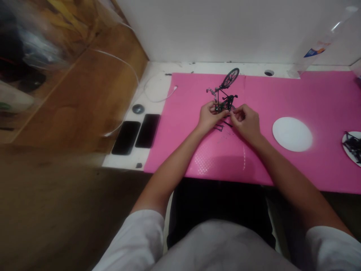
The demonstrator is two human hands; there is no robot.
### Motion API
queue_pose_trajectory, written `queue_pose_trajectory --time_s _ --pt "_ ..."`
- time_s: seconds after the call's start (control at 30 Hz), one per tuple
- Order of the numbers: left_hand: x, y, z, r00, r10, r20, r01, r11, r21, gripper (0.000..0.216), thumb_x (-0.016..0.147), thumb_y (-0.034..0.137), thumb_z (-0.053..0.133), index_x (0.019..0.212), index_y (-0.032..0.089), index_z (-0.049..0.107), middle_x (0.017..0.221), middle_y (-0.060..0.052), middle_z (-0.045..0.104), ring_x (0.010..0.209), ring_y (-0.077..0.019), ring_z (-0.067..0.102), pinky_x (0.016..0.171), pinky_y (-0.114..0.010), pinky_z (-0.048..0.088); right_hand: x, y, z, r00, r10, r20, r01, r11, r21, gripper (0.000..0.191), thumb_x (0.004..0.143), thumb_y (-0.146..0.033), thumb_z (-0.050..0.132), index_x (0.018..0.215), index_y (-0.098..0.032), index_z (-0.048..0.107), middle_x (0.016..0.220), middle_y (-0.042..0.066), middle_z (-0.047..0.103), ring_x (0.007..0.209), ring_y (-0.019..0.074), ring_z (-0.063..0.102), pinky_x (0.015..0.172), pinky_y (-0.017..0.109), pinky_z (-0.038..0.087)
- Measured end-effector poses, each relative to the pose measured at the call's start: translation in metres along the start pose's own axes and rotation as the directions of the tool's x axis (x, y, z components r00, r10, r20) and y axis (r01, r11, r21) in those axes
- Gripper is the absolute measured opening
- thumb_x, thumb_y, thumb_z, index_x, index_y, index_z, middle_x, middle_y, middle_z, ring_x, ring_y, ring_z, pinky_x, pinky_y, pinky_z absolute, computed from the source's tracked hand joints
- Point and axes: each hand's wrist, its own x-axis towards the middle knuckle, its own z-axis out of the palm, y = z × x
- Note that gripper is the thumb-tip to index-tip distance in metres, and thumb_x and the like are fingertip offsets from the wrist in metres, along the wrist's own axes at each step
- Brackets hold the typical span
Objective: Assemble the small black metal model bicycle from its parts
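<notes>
A small black model bicycle (pixel 223 95) is held tilted over the pink mat (pixel 180 150), its spoked wheel (pixel 230 78) pointing away from me. My left hand (pixel 209 116) is closed round the near part of the frame, thumb across it. Close on its right, my right hand (pixel 246 119) has thumb and forefinger pinched at the bicycle's near end; whatever sits between those fingertips is too small to make out. Beneath the hands lie a thin black frame-like part (pixel 218 128) and several tiny pieces (pixel 224 138), blurred.
To the right are a white plate (pixel 292 134) and another plate with black parts (pixel 354 147). A clear bottle (pixel 318 49) stands at the back right. Two phones (pixel 147 130), a dark round object (pixel 138 109) and a white cable (pixel 158 101) lie at the left.
</notes>
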Motion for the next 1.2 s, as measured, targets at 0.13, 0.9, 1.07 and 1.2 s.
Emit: queue_pose_trajectory --time_s 0.13,0.9,1.07,1.2 --pt "-0.001 0.002 0.001 0.999 -0.032 -0.003 0.032 0.999 0.004 0.044 0.072 0.024 0.104 0.107 0.019 0.077 0.101 -0.007 0.089 0.09 -0.0195 0.086 0.088 -0.032 0.07 0.002 0.004 0.0 1.0 0.004 -0.007 -0.005 0.998 -0.056 0.044 0.102 -0.066 0.065 0.083 -0.026 0.065 0.074 0.004 0.072 0.066 0.0195 0.06 0.067 0.036 0.045" --pt "0.0 0.002 0.0 0.999 -0.032 0.002 0.032 0.999 -0.006 0.043 0.073 0.023 0.103 0.107 0.019 0.077 0.101 -0.006 0.088 0.088 -0.0175 0.085 0.087 -0.031 0.069 0.001 0.003 -0.003 1.0 0.021 0.021 -0.02 0.999 -0.035 0.078 0.113 -0.085 0.031 0.08 -0.026 0.069 0.074 0.006 0.072 0.071 0.0232 0.064 0.076 0.041 0.05" --pt "0.005 0.001 -0.005 0.999 -0.005 -0.045 0.003 1.0 -0.03 0.044 0.073 0.031 0.105 0.104 0.022 0.074 0.094 -0.002 0.085 0.084 -0.0165 0.083 0.084 -0.031 0.068 0.007 0.016 0.002 0.996 -0.067 -0.057 0.059 0.989 -0.133 0.052 0.115 -0.066 0.047 0.09 -0.027 0.07 0.093 0.01 0.078 0.098 0.0299 0.067 0.094 0.049 0.057" --pt "0.007 0.002 -0.006 0.999 -0.014 -0.048 0.009 0.996 -0.094 0.049 0.071 0.033 0.107 0.104 0.022 0.073 0.092 -0.002 0.084 0.082 -0.0166 0.083 0.084 -0.031 0.068 0.009 0.026 0.008 0.984 -0.156 0.082 0.168 0.97 -0.178 0.03 0.112 -0.046 0.057 0.117 -0.027 0.079 0.126 0.012 0.083 0.128 0.0361 0.066 0.122 0.062 0.05"
